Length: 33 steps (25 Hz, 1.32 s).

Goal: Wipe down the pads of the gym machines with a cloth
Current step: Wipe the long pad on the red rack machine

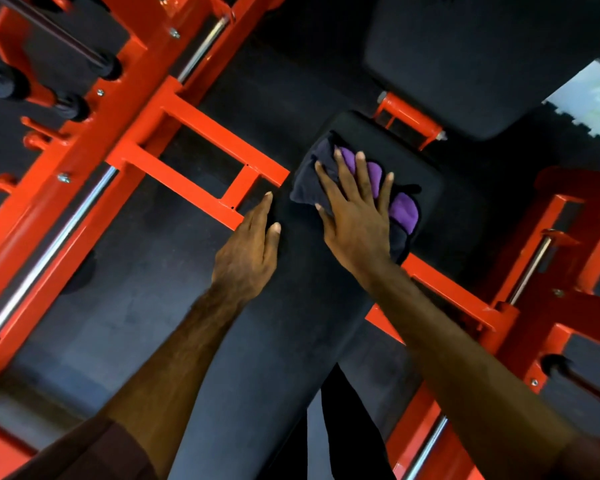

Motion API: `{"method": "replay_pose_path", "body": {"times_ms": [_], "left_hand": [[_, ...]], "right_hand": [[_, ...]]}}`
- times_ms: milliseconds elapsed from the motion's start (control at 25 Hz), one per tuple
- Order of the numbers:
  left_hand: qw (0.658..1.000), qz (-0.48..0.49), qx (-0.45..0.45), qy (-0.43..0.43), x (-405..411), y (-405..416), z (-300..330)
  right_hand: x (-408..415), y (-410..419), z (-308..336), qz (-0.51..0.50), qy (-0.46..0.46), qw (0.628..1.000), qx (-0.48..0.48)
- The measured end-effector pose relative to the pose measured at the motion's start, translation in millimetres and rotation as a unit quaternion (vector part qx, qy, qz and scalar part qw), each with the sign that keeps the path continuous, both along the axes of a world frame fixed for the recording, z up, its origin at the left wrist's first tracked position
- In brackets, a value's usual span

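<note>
1. The cloth [400, 207] is purple on one face and dark navy, almost black, on the other.
2. The long bench pad [284, 306] is plain matt black.
3. The machine frame [201, 133] is bright orange-red all over.
4. The guide rods [49, 251] on the left are shiny silver.
5. The floor [125, 271] is dark grey with faint mottling.
6. The far pad [471, 64] is black.

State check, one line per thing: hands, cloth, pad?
Right hand: flat, fingers spread, pressing the cloth.
Left hand: fingers straight, resting on the pad's edge, holding nothing.
Cloth: bunched, lying on the pad.
Pad: black, cloth at its far end.
</note>
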<state>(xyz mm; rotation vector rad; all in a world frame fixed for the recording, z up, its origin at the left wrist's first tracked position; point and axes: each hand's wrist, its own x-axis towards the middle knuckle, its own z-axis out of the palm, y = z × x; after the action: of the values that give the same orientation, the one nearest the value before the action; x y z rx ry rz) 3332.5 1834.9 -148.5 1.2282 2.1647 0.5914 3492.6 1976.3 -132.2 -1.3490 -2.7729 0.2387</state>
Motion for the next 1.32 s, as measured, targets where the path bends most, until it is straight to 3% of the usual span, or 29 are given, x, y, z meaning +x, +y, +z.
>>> {"method": "replay_pose_path", "body": {"times_ms": [160,240,360,440,560,680,800,880,1000,1080,1200,1320], "left_hand": [[1.0,-0.015,0.012,-0.011,-5.1,1.0,0.3],[1.0,-0.017,0.01,-0.009,-5.7,0.4,-0.7],[1.0,-0.02,0.018,-0.005,-2.3,6.1,-4.2],[1.0,-0.014,0.023,0.003,-1.1,14.1,-4.5],[0.999,-0.02,0.027,0.004,-0.4,28.4,-0.9],[0.999,-0.038,0.029,0.01,-3.0,44.5,0.5],[0.998,-0.049,0.041,0.023,-1.8,61.0,-3.8],[0.998,-0.04,0.045,0.025,0.3,64.9,-6.6],[0.999,-0.038,0.035,0.014,0.7,64.1,-4.7],[0.999,-0.037,0.029,0.014,-1.1,63.6,-5.4],[0.998,-0.036,0.036,0.024,2.3,63.3,-7.6],[0.998,-0.027,0.042,0.028,1.2,62.9,-9.3]], "right_hand": [[77.5,-30.0,5.2,0.128,-0.006,0.992,0.021],[92.9,-22.7,5.6,0.053,-0.01,0.998,0.016],[49.1,-1.6,-0.9,-0.087,-0.008,0.996,0.007],[37.5,-1.7,-2.8,-0.048,-0.008,0.999,0.016],[91.4,-21.7,-0.5,0.078,0.007,0.997,0.021],[116.9,-12.3,-1.4,-0.02,0.008,1.0,-0.004],[66.3,25.6,-4.6,-0.145,0.008,0.989,-0.015],[56.5,31.3,-4.4,-0.119,-0.006,0.993,0.003],[102.9,6.9,-1.2,0.017,0.004,1.0,0.017],[126.2,8.0,-2.3,-0.024,0.007,1.0,-0.002],[88.4,54.1,-6.1,-0.185,0.047,0.98,-0.059],[61.8,78.7,-5.9,-0.152,0.019,0.987,-0.042]]}}
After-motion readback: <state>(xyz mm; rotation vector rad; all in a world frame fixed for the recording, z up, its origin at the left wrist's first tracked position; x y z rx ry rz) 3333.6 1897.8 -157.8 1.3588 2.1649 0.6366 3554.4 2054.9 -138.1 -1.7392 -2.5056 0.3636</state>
